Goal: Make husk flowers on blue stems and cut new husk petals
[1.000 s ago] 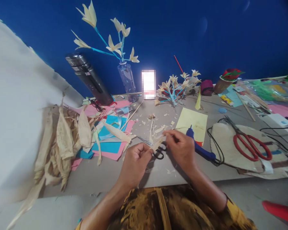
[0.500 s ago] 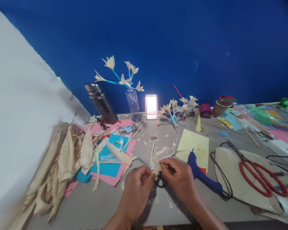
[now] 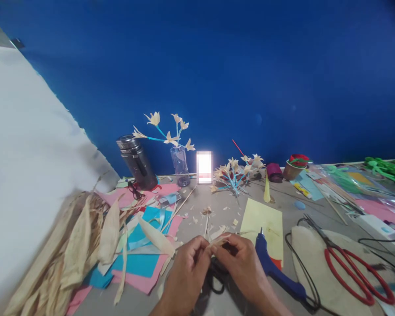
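Thin, pale husk strip (image 3: 220, 240), pinched, partly hidden, slanted toward two o'clock, held near six o'clock of the view

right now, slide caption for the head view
Left hand and right hand pinch a pale strip near black-handled scissors, beside a blue glue gun.

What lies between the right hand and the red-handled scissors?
In the head view, beside the right hand lies a blue glue gun, then a black cord and the edge of the pale pad under the red-handled scissors.
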A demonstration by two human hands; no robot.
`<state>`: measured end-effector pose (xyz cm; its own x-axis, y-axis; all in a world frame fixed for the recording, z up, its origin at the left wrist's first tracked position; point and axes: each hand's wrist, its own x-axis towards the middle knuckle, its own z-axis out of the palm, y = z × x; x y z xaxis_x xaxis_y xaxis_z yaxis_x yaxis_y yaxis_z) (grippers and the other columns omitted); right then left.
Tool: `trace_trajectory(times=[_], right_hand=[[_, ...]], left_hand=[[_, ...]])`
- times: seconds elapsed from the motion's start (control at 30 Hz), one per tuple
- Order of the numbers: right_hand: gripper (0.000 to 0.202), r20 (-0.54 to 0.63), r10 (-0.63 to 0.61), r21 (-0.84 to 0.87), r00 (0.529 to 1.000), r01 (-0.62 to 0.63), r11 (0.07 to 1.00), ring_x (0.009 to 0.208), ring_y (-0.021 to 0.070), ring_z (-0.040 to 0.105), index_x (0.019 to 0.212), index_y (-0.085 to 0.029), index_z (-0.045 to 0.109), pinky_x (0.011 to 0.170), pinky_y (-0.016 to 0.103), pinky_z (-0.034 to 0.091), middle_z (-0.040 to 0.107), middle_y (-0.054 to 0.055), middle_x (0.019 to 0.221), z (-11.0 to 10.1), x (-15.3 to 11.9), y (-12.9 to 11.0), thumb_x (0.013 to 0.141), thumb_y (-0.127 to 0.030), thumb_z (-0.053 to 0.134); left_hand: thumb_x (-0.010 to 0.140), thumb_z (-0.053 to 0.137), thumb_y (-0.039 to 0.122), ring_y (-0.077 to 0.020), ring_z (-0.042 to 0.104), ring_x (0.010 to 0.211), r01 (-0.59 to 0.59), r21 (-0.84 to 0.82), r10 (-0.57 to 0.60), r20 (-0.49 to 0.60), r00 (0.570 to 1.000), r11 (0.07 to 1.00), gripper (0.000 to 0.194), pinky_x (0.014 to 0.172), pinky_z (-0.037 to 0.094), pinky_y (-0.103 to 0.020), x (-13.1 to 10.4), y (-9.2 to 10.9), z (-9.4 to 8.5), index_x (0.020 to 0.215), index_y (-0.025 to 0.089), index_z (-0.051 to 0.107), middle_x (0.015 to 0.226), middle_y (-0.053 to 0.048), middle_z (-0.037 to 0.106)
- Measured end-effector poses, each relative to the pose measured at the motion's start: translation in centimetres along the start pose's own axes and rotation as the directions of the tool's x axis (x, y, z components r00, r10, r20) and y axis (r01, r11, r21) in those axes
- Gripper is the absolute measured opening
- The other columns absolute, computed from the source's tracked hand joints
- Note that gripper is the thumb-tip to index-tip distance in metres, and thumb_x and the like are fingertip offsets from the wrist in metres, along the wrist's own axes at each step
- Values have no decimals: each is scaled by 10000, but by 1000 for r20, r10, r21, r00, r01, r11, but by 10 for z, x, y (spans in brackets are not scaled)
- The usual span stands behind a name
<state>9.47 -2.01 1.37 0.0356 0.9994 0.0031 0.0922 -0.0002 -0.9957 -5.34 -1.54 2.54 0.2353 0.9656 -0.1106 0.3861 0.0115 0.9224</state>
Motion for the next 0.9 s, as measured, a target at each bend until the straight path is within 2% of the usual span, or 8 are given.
trace_trajectory(times=[0.1,0.23,0.43,0.5,0.6,0.7,0.8,0.9], right_hand=[[205,-47,-53,-128,998,46,991,641,166,557,646,-166,686,591,251,404,638,18,640,1,7,1,790,-298,625],[234,-100,-166,-251,981,137,958,564,138,525,585,-177,620,528,224,369,578,-6,588,5,12,13,796,-279,617],[301,-114,-388,-385,915,320,866,517,109,499,579,-189,550,508,209,351,534,-30,572,14,12,42,869,-260,594],[322,-156,-421,-392,894,335,857,525,112,495,584,-193,543,526,215,360,519,-31,577,16,12,49,890,-283,580],[327,-186,-419,-369,889,332,868,513,113,480,593,-198,545,517,222,352,503,-30,581,17,12,53,903,-301,559],[315,-211,-380,-334,901,298,894,513,117,476,602,-203,540,513,223,355,491,-30,581,16,12,50,897,-311,564],[299,-258,-287,-242,923,226,944,524,126,489,638,-208,557,525,215,389,505,-28,582,14,13,46,894,-361,574],[301,-237,-158,-51,958,150,987,533,141,531,767,-195,648,518,215,428,593,-6,615,16,13,47,860,-480,621]], left_hand=[[937,466,455,-132,380,629,-33,24,32,24,999,999,339,589,316,-247,9,3,-4,729,191,501,649,34,434],[876,480,375,-137,372,624,-15,93,15,4,1000,996,289,586,295,-261,22,0,-7,649,206,426,615,37,406],[794,517,375,-160,417,621,57,291,-49,-37,998,955,299,585,257,-291,30,-12,-5,586,219,369,575,21,422],[777,532,370,-163,422,609,75,320,-62,-50,997,944,302,580,243,-298,29,-17,-7,576,220,363,562,17,430],[760,529,340,-174,443,617,74,322,-57,-62,996,944,268,581,245,-301,27,-25,-13,575,220,376,563,8,454],[739,490,275,-186,478,639,76,282,-74,-19,997,956,174,590,283,-294,26,-26,-20,581,212,452,577,-4,492],[737,464,255,-179,487,634,80,172,-88,40,995,982,159,596,320,-282,25,-18,-22,596,202,516,581,-3,505],[781,478,340,-162,450,593,110,21,-111,31,993,994,226,571,317,-271,23,-8,-17,602,204,500,560,14,464]])
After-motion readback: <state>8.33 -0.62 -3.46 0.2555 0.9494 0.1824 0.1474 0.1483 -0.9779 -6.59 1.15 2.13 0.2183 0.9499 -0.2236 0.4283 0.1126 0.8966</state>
